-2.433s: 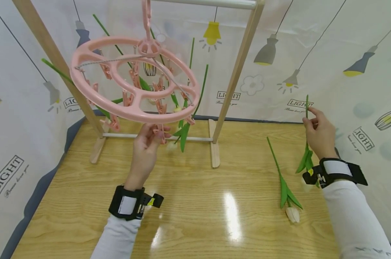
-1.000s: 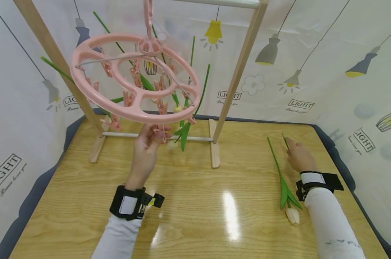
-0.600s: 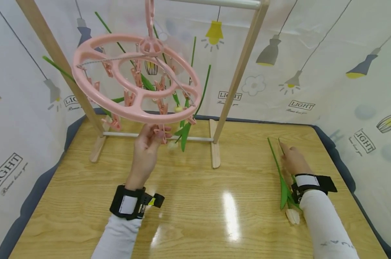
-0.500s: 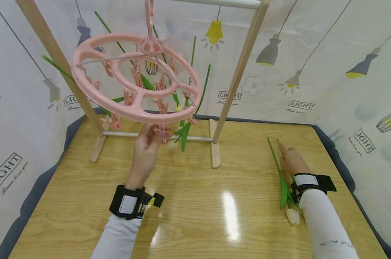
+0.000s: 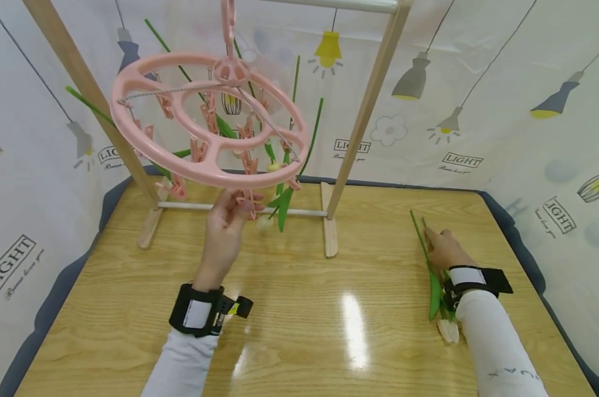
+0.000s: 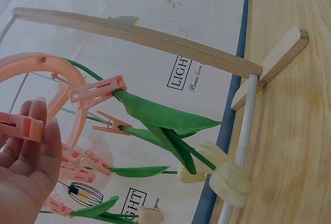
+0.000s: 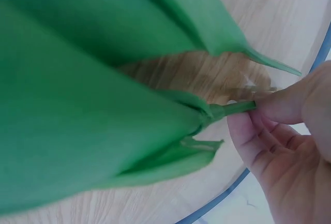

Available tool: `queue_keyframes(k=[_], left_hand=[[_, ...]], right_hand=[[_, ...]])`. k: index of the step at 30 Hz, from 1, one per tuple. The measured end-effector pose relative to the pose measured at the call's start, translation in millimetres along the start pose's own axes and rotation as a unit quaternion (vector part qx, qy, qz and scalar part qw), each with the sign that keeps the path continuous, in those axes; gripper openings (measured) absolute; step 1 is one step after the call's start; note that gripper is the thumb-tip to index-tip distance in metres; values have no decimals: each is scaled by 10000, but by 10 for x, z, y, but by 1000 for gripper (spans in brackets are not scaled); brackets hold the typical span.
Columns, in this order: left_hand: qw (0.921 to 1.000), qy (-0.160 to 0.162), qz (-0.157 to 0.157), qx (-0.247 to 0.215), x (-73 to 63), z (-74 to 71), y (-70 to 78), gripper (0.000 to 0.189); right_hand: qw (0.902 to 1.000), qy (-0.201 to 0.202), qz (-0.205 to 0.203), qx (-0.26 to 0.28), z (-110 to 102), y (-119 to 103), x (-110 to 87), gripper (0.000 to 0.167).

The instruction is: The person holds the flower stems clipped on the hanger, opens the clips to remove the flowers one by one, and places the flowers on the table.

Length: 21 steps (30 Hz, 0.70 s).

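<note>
My left hand (image 5: 221, 237) pinches a pink clothespin (image 6: 21, 127) that hangs from the front rim of a round pink clip hanger (image 5: 220, 179). To the right, my right hand (image 5: 447, 251) is low over the table, thumb and fingers pinching the green stem (image 7: 232, 108) of an artificial tulip. Its leaves (image 7: 93, 115) fill much of the right wrist view. Another white tulip (image 5: 434, 295) lies right beside it, and the two overlap. Other tulips hang head-down from the hanger's clips, such as one with a cream flower (image 6: 230, 182).
A wooden stand (image 5: 366, 110) with a white lower bar (image 5: 304, 213) carries the hanger. Its right foot (image 5: 329, 237) lies between the hanger and the loose tulips. A lamp-patterned sheet (image 5: 408, 160) backs the wooden table (image 5: 299, 309).
My right hand has brought its tulip from the far right, where the stem pointed up, leftward and down next to the other tulip. My left hand stays on the clothespin.
</note>
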<state>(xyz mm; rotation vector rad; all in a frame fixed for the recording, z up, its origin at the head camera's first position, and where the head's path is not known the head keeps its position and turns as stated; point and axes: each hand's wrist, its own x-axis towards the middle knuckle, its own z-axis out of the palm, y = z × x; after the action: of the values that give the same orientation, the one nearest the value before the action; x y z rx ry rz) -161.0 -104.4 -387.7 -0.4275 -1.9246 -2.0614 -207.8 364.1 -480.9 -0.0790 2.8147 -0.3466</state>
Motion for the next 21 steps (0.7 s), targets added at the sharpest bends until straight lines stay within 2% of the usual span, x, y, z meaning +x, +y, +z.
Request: queue_keyframes(k=[8, 13, 17, 21], left_hand=[[9999, -21, 99, -114, -3, 16, -2, 18], [9999, -7, 115, -125, -5, 21, 9, 19], [9998, -2, 117, -136, -3, 26, 12, 20], [9998, -14, 120, -146, -7, 29, 17, 23]], right_hand=[[9999, 88, -51, -45, 11, -2, -26, 58], [9999, -23, -133, -96, -18, -31, -54, 54], [9997, -209, -20, -97, -86, -62, -72, 61], [10000, 43, 76, 3, -165, -86, -71, 61]])
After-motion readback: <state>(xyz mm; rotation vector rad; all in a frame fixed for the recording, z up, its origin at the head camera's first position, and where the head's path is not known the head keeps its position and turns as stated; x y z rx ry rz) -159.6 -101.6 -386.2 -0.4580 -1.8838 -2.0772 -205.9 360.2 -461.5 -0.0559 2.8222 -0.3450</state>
